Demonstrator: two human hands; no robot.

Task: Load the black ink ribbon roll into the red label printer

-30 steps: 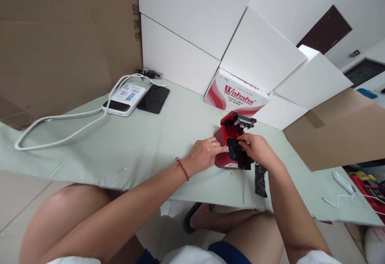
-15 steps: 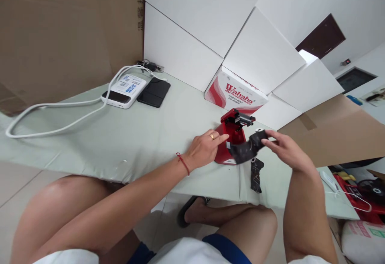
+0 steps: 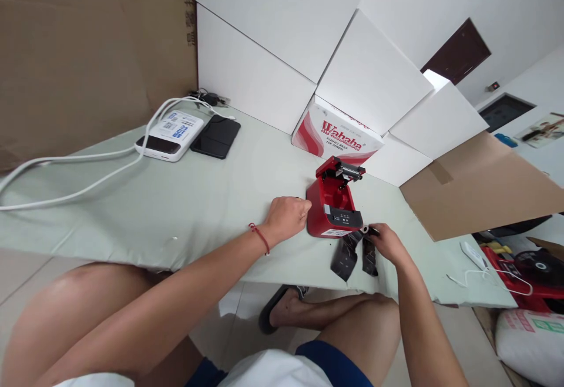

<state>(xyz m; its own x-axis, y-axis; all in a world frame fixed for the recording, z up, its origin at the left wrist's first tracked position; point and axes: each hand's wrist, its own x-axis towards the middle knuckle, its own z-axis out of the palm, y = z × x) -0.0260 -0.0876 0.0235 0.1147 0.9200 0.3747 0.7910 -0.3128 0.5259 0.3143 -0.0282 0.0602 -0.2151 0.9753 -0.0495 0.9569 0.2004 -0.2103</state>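
Note:
A small red printer (image 3: 318, 214) stands on the pale green tabletop (image 3: 211, 199) with its lid raised and its red inner bay showing. My left hand (image 3: 288, 218) is against the printer's left side, its fingers curled together; what they hold, if anything, is hidden. Right of the printer, my right hand (image 3: 385, 240) pinches a roll of black strip, whose loose black tail (image 3: 344, 261) hangs below the printer's front. Beside that tail, a second black strip (image 3: 370, 259) lies near the table's front edge.
Behind the printer lies a white and red Wahaha box (image 3: 337, 134) against white panels. At the left are a white device (image 3: 174, 134) with a looped cable, a black phone (image 3: 215, 136) and keys (image 3: 209, 98). A cardboard sheet (image 3: 480, 184) leans at the right.
My right hand has moved down and toward me with the black roll, away from the printer's opening. My left hand has drawn back from the opening to the printer's side, fingers now curled.

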